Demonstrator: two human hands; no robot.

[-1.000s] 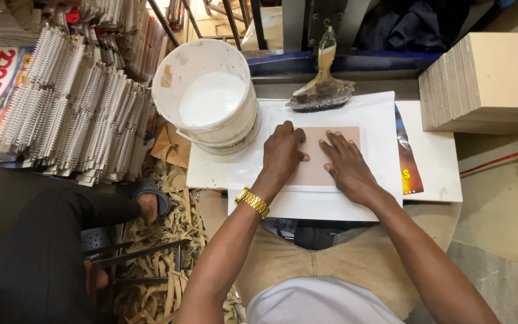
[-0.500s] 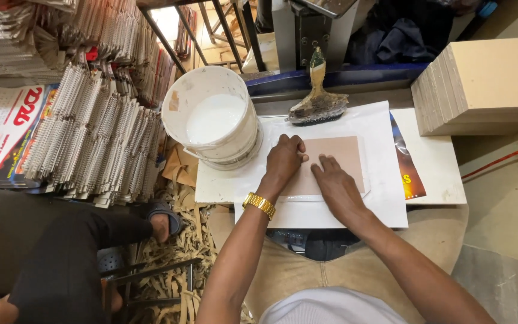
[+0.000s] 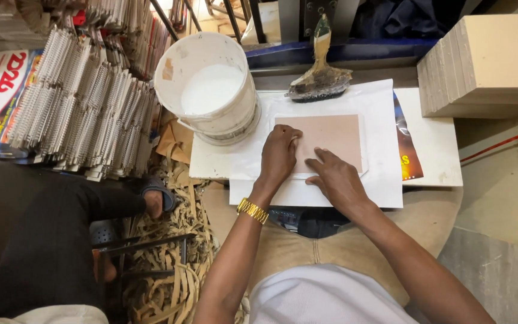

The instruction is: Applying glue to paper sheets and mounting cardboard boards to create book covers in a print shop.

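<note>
both hands flat: left hand (image 3: 280,157), right hand (image 3: 334,180) pressing brown rectangular card (image 3: 331,139) onto white paper sheet (image 3: 379,108), gripping nothing

There is one view only, from a camera on the person's head. It looks steeply down, almost straight, over the chest and lap onto a small white table (image 3: 433,156) close below. Both forearms run up from the bottom edge to the middle of the frame, near the lens. The far edge of the frame reaches a bucket (image 3: 208,90) and a brush (image 3: 319,78); the left side takes in stacked spiral pads (image 3: 79,108) and the floor.
</note>
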